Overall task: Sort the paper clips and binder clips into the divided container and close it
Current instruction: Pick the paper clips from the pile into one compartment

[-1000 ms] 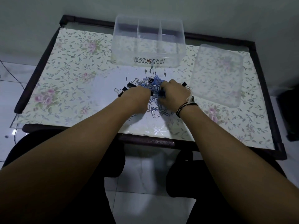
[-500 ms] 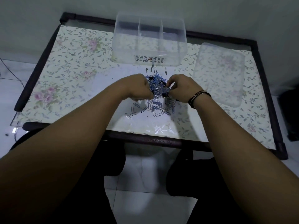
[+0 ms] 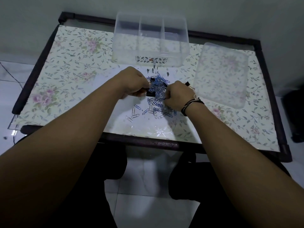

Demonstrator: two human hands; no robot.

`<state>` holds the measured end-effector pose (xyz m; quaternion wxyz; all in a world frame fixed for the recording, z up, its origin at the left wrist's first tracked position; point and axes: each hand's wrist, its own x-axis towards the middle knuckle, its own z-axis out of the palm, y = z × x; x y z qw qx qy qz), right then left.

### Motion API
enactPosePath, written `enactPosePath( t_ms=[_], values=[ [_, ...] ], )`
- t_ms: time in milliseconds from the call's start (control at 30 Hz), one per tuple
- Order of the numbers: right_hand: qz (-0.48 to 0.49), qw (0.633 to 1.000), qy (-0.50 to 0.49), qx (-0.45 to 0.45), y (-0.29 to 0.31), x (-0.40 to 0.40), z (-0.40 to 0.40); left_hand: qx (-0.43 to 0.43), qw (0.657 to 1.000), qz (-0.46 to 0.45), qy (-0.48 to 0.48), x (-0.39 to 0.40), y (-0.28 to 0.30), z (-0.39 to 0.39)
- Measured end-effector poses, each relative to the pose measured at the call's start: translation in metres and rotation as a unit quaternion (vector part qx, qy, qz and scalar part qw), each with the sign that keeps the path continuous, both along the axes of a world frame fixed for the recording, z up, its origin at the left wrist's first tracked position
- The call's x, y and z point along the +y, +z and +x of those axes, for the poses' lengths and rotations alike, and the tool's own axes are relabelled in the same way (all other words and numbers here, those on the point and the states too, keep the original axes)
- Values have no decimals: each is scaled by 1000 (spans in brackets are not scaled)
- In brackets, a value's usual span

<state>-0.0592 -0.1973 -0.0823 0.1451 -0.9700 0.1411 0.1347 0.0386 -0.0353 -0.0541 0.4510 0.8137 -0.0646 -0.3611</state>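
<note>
A heap of blue and silver paper clips (image 3: 157, 102) mixed with black binder clips (image 3: 151, 93) lies in the middle of the table. My left hand (image 3: 133, 83) is curled at the heap's left side, its fingers closed around black binder clips. My right hand (image 3: 176, 94) is fisted on the heap's right side, fingers pinched into the paper clips. One more binder clip (image 3: 187, 83) peeks out behind my right hand. The clear divided container (image 3: 150, 41) stands open behind the heap. Its clear lid (image 3: 222, 74) lies flat to the right.
The table (image 3: 65, 66) has a floral cover under glass and a dark frame. Loose paper clips (image 3: 134, 113) are scattered toward the front edge. A wall rises behind the container. My legs and a tiled floor are below the table edge.
Both hands drew back a little from the heap and pulled apart, closing on clips. More paper clips now lie spread toward the front edge.
</note>
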Motion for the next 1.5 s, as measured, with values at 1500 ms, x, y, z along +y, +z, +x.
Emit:
enactPosePath(
  t_ms=[1500],
  values=[
    [288,956,-53,-14,50,-43,-10,-80,995,40,-36,-9,5,-9]
  ],
)
